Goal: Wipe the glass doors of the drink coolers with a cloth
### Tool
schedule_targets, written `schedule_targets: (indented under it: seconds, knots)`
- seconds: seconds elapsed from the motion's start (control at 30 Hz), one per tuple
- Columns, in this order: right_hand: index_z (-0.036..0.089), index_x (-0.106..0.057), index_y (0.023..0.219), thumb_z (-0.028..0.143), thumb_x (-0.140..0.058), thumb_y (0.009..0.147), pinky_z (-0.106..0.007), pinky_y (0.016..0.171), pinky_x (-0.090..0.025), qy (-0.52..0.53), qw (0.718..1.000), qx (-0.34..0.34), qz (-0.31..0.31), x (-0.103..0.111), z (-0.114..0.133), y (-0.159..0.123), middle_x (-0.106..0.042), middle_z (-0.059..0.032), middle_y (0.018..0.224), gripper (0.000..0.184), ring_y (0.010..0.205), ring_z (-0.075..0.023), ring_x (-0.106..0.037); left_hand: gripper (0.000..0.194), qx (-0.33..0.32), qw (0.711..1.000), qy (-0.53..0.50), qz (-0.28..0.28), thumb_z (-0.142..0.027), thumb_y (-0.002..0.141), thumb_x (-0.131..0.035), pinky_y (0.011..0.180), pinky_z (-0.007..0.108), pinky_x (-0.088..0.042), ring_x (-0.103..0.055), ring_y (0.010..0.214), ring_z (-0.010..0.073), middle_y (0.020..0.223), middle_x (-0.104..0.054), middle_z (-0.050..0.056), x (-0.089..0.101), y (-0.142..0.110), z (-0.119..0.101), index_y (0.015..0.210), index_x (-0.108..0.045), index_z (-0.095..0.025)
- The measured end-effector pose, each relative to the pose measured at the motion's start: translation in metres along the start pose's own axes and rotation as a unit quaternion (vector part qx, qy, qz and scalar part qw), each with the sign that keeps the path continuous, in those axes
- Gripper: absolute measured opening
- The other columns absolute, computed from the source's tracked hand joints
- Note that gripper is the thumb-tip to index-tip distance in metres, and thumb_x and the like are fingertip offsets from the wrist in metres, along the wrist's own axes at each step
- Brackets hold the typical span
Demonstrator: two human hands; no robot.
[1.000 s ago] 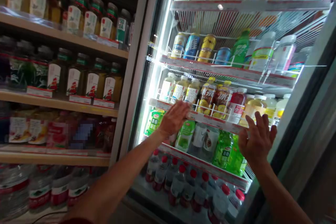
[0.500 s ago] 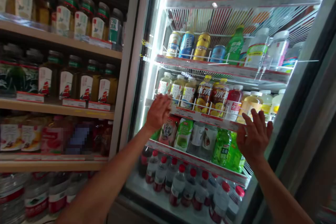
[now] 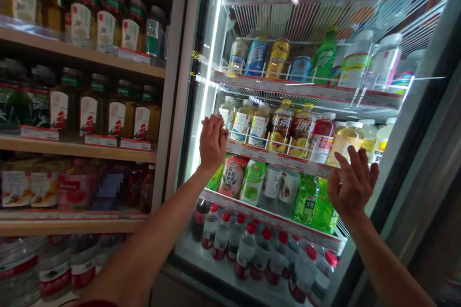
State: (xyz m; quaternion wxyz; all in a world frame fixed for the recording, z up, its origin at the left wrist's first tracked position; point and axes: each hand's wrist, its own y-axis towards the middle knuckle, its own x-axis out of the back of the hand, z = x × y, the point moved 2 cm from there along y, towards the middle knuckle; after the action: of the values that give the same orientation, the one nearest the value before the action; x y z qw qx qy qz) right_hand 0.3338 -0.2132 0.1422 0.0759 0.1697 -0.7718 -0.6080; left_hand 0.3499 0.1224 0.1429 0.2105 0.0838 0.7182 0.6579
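My left hand [image 3: 212, 146] is raised in front of the lit drinks fridge [image 3: 248, 153], near its left edge. Its fingers are bent and pressed together; a small brownish patch shows at the fingertips, too unclear to name. Just right of it stand tea bottles with white labels [image 3: 242, 122]. My right hand [image 3: 353, 184] is up before the right side of the fridge, fingers apart and slightly curled, nothing in it. Behind that hand are green drink bottles [image 3: 306, 201] and pale yellow bottles [image 3: 348, 139]. Whether either hand touches the glass, I cannot tell.
Wooden shelves [image 3: 86, 146] with bottled drinks stand at the left. Cans [image 3: 277, 57] and a green bottle [image 3: 325, 57] sit on an upper fridge shelf. Red-capped bottles [image 3: 246, 249] fill the fridge bottom. A dark frame [image 3: 406, 153] edges the right.
My left hand has moved slightly up and left, its fingers now pointing more upward. My right hand has shifted a little to the right and stays spread. The view has tilted slightly.
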Motion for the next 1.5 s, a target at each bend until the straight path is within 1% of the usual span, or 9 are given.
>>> schedule_targets:
  seconds: [0.1, 0.3, 0.5, 0.73, 0.93, 1.0, 1.17, 1.37, 1.5]
  knots:
    - [0.017, -0.050, 0.123, 0.021, -0.045, 0.081, -0.053, 0.105, -0.023, -0.010, 1.000, -0.002, 0.000, -0.001, 0.000, -0.001, -0.043, -0.0113, 0.137, 0.042, 0.129, -0.0286, -0.035, 0.047, 0.025, 0.999, -0.004, -0.032, -0.019, 0.087, -0.035, 0.110, 0.050, -0.026, -0.019, 0.135, 0.0220, 0.143, -0.032, 0.007, -0.010, 0.013, -0.009, 0.133, -0.033, -0.020]
    - [0.018, -0.049, 0.124, 0.026, -0.043, 0.082, -0.051, 0.106, -0.022, -0.028, 1.000, 0.007, 0.013, 0.004, 0.000, 0.001, -0.042, -0.0104, 0.137, 0.043, 0.129, -0.0279, -0.035, 0.046, -0.368, 0.912, -0.095, 0.154, -0.020, 0.084, -0.044, 0.107, 0.038, -0.037, -0.028, 0.132, 0.0184, 0.132, -0.048, 0.003, -0.020, 0.003, -0.058, 0.130, -0.039, -0.020]
    - [0.018, -0.046, 0.128, 0.032, -0.039, 0.085, -0.049, 0.107, -0.020, -0.049, 0.999, 0.010, -0.006, 0.005, -0.017, 0.040, -0.039, -0.0118, 0.139, 0.046, 0.130, -0.0288, -0.034, 0.045, 0.010, 0.998, -0.002, -0.066, -0.015, 0.086, -0.034, 0.109, 0.050, -0.029, -0.023, 0.134, 0.0231, 0.139, -0.038, 0.010, -0.018, 0.049, -0.001, 0.131, -0.038, -0.016]
    - [0.019, -0.042, 0.131, 0.032, -0.038, 0.086, -0.054, 0.105, -0.020, -0.063, 0.998, -0.002, 0.016, -0.014, -0.020, 0.075, -0.036, -0.0114, 0.141, 0.047, 0.130, -0.0308, -0.032, 0.045, -0.349, 0.924, -0.050, 0.148, -0.021, 0.083, -0.045, 0.109, 0.039, -0.033, -0.026, 0.133, 0.0184, 0.134, -0.045, 0.003, -0.023, 0.060, -0.026, 0.128, -0.041, -0.021]
    - [0.020, -0.039, 0.133, 0.029, -0.038, 0.086, -0.054, 0.106, -0.020, -0.054, 0.998, -0.003, 0.018, -0.008, -0.012, 0.070, -0.035, -0.0101, 0.142, 0.047, 0.132, -0.0277, -0.029, 0.043, 0.083, 0.993, 0.045, -0.072, -0.016, 0.084, -0.036, 0.110, 0.048, -0.027, -0.025, 0.133, 0.0235, 0.137, -0.040, 0.012, -0.021, 0.098, 0.021, 0.126, -0.043, -0.012]
    - [0.020, -0.039, 0.133, 0.030, -0.038, 0.086, -0.053, 0.106, -0.019, -0.052, 0.999, -0.004, 0.010, -0.009, -0.013, 0.070, -0.035, -0.0099, 0.142, 0.048, 0.132, -0.0279, -0.029, 0.043, 0.041, 0.997, 0.031, -0.056, -0.016, 0.084, -0.036, 0.109, 0.048, -0.029, -0.024, 0.134, 0.0244, 0.137, -0.039, 0.013, -0.029, 0.094, 0.000, 0.126, -0.043, -0.010]
    - [0.020, -0.042, 0.131, 0.031, -0.038, 0.086, -0.051, 0.107, -0.019, -0.051, 0.999, 0.000, 0.009, -0.009, -0.015, 0.070, -0.037, -0.0099, 0.141, 0.046, 0.131, -0.0274, -0.030, 0.039, -0.317, 0.937, -0.040, 0.139, -0.024, 0.085, -0.043, 0.110, 0.037, -0.032, -0.028, 0.132, 0.0172, 0.135, -0.045, 0.001, -0.037, 0.091, -0.042, 0.124, -0.045, -0.020]
    - [0.019, -0.043, 0.129, 0.030, -0.039, 0.086, -0.049, 0.107, -0.019, -0.056, 0.998, -0.004, 0.008, -0.008, -0.014, 0.069, -0.039, -0.0107, 0.139, 0.045, 0.131, -0.0266, -0.031, 0.042, 0.043, 0.998, 0.016, -0.051, -0.015, 0.085, -0.034, 0.110, 0.056, -0.022, -0.021, 0.134, 0.0273, 0.140, -0.035, 0.014, -0.034, 0.134, 0.017, 0.127, -0.038, -0.010]
    - [0.019, -0.043, 0.129, 0.030, -0.038, 0.086, -0.049, 0.108, -0.019, -0.055, 0.998, -0.004, 0.001, -0.009, -0.014, 0.069, -0.039, -0.0105, 0.139, 0.044, 0.131, -0.0260, -0.032, 0.043, -0.073, 0.997, -0.002, -0.004, -0.019, 0.085, -0.038, 0.110, 0.047, -0.030, -0.024, 0.134, 0.0240, 0.138, -0.040, 0.010, -0.049, 0.119, -0.027, 0.128, -0.040, -0.014]
